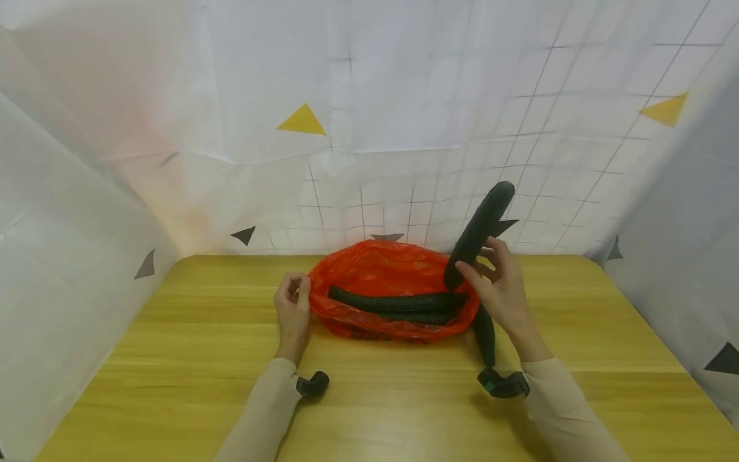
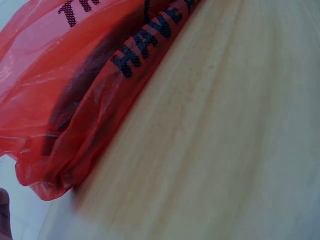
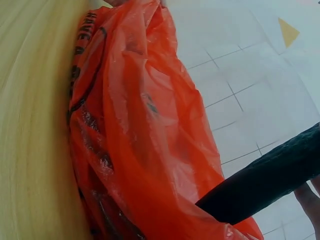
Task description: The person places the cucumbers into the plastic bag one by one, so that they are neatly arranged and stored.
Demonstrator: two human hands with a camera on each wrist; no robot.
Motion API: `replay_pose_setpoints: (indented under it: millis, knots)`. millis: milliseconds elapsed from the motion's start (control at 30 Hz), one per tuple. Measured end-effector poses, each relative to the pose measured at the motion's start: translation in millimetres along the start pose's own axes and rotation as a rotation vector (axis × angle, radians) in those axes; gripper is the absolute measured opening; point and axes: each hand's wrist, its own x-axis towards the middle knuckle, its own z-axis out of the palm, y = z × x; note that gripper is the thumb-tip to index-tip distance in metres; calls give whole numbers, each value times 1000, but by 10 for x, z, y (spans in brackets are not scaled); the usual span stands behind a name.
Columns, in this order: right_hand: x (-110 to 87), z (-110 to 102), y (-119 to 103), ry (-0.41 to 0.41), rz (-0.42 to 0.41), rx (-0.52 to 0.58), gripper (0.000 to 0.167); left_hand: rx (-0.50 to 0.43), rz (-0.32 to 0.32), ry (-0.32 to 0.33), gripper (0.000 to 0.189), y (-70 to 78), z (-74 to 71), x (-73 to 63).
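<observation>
The right hand [image 1: 503,294] has its grip clamped on a cucumber [image 1: 484,224], thumb on the near side and fingers behind the lower half, at the right side of the bag [image 1: 375,262]. The cucumber tilts, top end far and right, lower end by the right part of the bag's mouth; whether it touches the film I cannot tell. The left hand [image 1: 293,308] pinches the bag's left rim, thumb and fingers together on it. A light leftward pull there should hold the mouth wide, since thin film could snag on the blunt lower end. A firm pinch nearer the cucumber's middle should limit swinging, and moving it lengthwise would spare the right rim. At least two more cucumbers [image 1: 398,303] lie inside, so any contact is best gentle. The spare cucumber [image 1: 486,337] lies on the tabletop [image 1: 404,404], right of the bag, where the right forearm could knock it.
</observation>
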Motion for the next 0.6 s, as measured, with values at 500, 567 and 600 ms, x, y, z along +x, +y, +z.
replay_pose_setpoints:
  millis: [500,567,600]
  knots:
    - [-13,108,276,-172,-261,-277,57,-2,-10,9,19,-7,-4,6]
    - [-29,132,285,-189,-273,-322,56,7,-12,6,18,-6,-4,6]
    - [-36,144,289,-200,-275,-338,56,12,-13,4,19,-5,-4,6]
